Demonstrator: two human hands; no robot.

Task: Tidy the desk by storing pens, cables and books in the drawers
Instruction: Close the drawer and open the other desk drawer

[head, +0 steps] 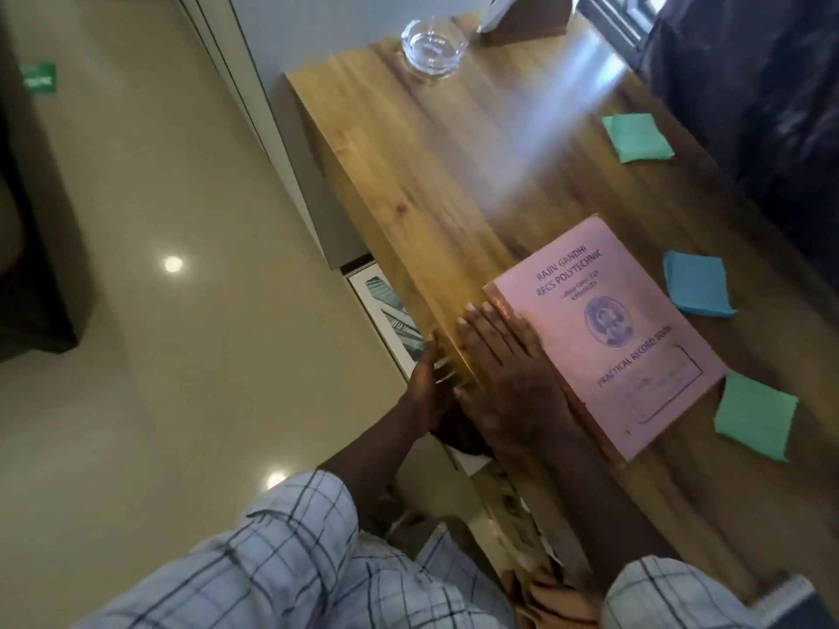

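A pink record book point(608, 333) lies flat on the wooden desk point(436, 174), near its front edge. My right hand point(504, 374) rests flat on the desk with straight fingers, its side against the book's spine edge. My left hand point(424, 392) reaches below the desk edge, fingers straight, at an open drawer point(386, 320) that shows a patterned item inside. What the left fingers touch is hidden by the desk edge.
A glass ashtray point(433, 49) stands at the desk's far end beside a brown wooden box point(522, 15). Two green sticky pads point(635, 136) point(756, 415) and a blue one point(697, 283) lie to the right of the book. Beige floor tiles point(159, 265) spread on the left.
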